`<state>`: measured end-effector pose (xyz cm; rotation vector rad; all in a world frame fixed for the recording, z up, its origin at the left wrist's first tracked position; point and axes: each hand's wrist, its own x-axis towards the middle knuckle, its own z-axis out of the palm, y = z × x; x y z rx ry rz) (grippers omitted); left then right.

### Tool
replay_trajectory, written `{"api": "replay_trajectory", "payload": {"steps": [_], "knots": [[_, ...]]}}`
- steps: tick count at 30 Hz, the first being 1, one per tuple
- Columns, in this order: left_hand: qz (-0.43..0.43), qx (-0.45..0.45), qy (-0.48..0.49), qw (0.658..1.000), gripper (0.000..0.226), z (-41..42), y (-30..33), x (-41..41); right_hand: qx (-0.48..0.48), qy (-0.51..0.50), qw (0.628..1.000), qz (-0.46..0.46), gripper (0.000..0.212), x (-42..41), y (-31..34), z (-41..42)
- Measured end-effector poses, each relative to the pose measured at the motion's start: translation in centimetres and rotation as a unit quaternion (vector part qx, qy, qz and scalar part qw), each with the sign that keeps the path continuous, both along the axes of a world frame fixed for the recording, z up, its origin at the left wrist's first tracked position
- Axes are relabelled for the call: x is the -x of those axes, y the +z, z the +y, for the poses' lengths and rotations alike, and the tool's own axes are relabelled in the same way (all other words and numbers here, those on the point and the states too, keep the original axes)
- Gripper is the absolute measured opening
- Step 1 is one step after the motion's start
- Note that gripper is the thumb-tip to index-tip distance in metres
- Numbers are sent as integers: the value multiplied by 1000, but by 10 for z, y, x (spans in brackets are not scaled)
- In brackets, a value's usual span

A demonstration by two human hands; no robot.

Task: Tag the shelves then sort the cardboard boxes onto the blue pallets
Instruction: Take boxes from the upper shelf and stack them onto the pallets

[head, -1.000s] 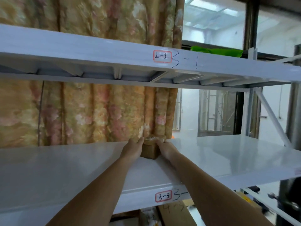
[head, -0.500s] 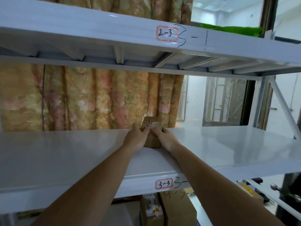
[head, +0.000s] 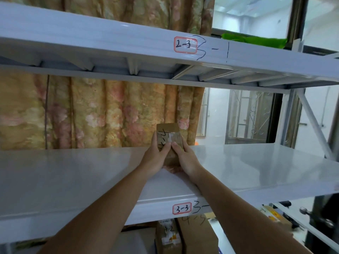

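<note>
I hold a small cardboard box (head: 169, 142) at centre frame, my left hand (head: 155, 158) and right hand (head: 185, 158) clamped on its two sides. It stands tilted up, long axis vertical, bottom edge near the white shelf (head: 256, 167).

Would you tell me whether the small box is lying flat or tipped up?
Tipped up: both hands hold the box with its taped face towards the camera.
</note>
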<state>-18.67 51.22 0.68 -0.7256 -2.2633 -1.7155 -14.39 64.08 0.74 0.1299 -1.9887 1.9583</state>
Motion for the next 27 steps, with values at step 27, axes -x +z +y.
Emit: {"api": "replay_trajectory", "payload": {"steps": [27], "knots": [[14,-55,-88,995,74,126,-17,-182,-161,-38,984,71,47,-186,-8,138]]}}
